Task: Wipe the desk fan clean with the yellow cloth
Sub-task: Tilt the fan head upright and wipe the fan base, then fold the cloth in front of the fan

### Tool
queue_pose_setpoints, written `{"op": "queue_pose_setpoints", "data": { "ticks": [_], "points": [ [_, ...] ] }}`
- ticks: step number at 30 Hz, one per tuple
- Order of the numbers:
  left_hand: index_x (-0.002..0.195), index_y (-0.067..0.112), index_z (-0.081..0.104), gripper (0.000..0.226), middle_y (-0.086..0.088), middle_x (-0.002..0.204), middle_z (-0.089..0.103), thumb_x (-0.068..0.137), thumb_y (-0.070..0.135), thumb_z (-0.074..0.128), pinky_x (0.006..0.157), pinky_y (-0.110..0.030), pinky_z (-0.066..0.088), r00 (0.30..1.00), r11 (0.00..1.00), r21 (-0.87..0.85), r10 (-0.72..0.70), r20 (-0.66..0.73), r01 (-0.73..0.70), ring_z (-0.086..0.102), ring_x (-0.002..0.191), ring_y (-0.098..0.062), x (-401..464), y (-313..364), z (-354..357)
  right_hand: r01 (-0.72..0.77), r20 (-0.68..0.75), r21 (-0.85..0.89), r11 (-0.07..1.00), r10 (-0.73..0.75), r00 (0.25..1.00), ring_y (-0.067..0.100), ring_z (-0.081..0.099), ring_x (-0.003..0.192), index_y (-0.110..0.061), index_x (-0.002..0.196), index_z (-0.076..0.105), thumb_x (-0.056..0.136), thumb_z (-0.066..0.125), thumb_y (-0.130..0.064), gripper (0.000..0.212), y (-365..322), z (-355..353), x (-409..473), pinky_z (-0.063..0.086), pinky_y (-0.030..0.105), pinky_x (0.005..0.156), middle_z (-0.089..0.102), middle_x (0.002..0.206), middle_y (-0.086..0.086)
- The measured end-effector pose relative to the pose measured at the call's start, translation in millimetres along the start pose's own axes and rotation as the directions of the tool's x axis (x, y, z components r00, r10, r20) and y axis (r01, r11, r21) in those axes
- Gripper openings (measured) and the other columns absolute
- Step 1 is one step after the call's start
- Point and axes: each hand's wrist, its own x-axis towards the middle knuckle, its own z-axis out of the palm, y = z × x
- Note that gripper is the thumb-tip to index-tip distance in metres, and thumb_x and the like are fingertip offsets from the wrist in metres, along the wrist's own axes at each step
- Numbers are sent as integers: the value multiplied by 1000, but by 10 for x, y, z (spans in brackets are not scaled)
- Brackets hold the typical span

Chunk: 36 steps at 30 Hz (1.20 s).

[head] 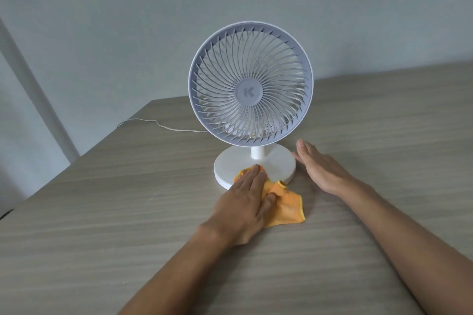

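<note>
A white desk fan (250,84) with a round grille stands upright on its disc base (276,166) on the wooden desk. My left hand (245,202) lies flat on the yellow cloth (286,208), pressing its front part onto the near left of the base; the rest of the cloth trails onto the desk. My right hand (320,166) rests open on the desk with its fingertips against the right edge of the base.
The wooden desk (128,225) runs to a left edge and a far left corner. A thin white cable (163,126) leads from behind the fan to the desk's left edge. A grey wall stands behind.
</note>
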Motion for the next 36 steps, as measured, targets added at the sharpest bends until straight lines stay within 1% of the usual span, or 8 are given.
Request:
{"op": "queue_pose_setpoints", "data": {
  "ticks": [4, 9, 19, 25, 28, 31, 33, 36],
  "points": [
    [152, 14, 14, 65, -3, 162, 9, 98, 50, 24, 119, -22, 1, 997, 998, -10, -62, -38, 62, 3, 148, -11, -140, -150, 14, 71, 44, -40, 997, -69, 997, 20, 30, 149, -25, 158, 9, 80, 28, -86, 101, -47, 50, -125, 24, 40, 118, 35, 159, -11],
    [150, 17, 22, 63, -2, 161, 14, 97, 51, 28, 120, -26, 6, 988, 991, -53, -125, -92, 120, 6, 149, -14, -155, -325, 31, 166, 51, -153, 974, -160, 986, 20, 38, 144, -42, 153, 20, 69, 56, -85, 101, 16, 110, -168, 34, 36, 115, 44, 154, -6],
    [149, 15, 26, 78, -6, 159, 22, 86, 59, 11, 121, -28, 8, 988, 997, -14, -72, -137, 71, 9, 148, -16, -44, -321, 108, 231, 63, -206, 951, -223, 973, 17, 44, 138, -41, 148, 36, 77, 69, -64, 81, 124, 54, 38, 37, 28, 106, 45, 153, -5],
    [146, 19, 32, 61, -3, 157, 25, 95, 51, 40, 116, -23, 12, 983, 995, -29, -97, -155, 93, 18, 146, -18, -39, -281, 59, 232, 54, -182, 956, -225, 973, 14, 43, 139, -40, 147, 39, 77, 72, -61, 81, 127, 46, 27, 36, 27, 109, 46, 152, -9],
    [136, 26, 46, 58, 3, 145, 42, 88, 57, 50, 108, -28, 31, 972, 991, -63, -129, -199, 119, 36, 134, -18, -59, -292, 8, 278, -76, -236, 931, -303, 950, 9, 57, 124, -34, 131, 58, 74, 74, -61, 65, 46, 56, -98, 42, 26, 103, 65, 130, -9],
    [117, 31, 57, 50, 6, 115, 52, 79, 63, 57, 92, -32, 45, 955, 986, -73, -162, -248, 148, 51, 109, -15, -76, -272, -65, 398, -129, -226, 889, -432, 892, -2, 67, 79, -29, 89, 70, 71, 70, -68, 43, -184, 79, -297, 53, 23, 80, 74, 81, -11],
    [103, 32, 62, 43, 8, 96, 51, 73, 63, 60, 80, -32, 49, 955, 981, -109, -181, -235, 160, 57, 92, -15, -106, -266, -156, 411, 36, -201, 889, -413, 910, -3, 64, 66, -29, 84, 71, 65, 73, -71, 45, -348, 115, -440, 52, 17, 67, 71, 71, -10],
    [78, 28, 64, 40, 8, 76, 58, 62, 63, 53, 69, -33, 50, 980, 984, -130, -142, -137, 125, 61, 76, -13, -185, -323, -307, 451, 249, -219, 865, -398, 883, -4, 59, 56, -32, 78, 68, 64, 86, -52, 30, -467, 241, -571, 41, 9, 54, 65, 61, -16]
  ]
}}
